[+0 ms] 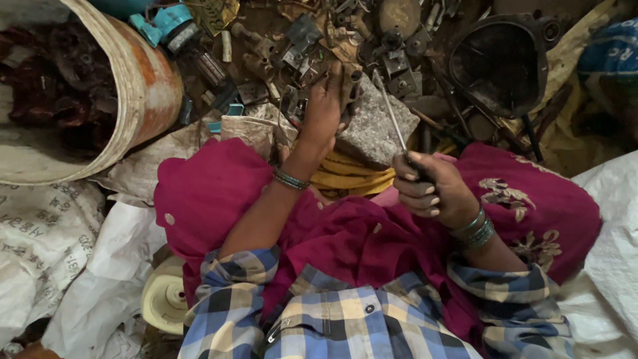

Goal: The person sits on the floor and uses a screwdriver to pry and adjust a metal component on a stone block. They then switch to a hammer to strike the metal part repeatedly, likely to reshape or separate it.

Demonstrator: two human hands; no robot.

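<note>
Your left hand [323, 106] reaches forward over the grey stone block [372, 129], fingers closed on a dark metal scrap part [351, 90] that sits at the block's far edge, just where the heap of scrap metal parts [312, 40] begins. Your right hand [432, 189] is clenched fully round the dark handle of a tool with a thin steel shaft [392, 113], likely a screwdriver; the shaft angles up and forward across the block, its tip near the held part but apparently not in it. Judged status: part picked and steadied, tool not yet engaged, so the working of this piece is at its start. The heap ahead is large and unsorted. The drum [143, 86] on your left holds dark reddish material; whether that is finished output cannot be told.
</note>
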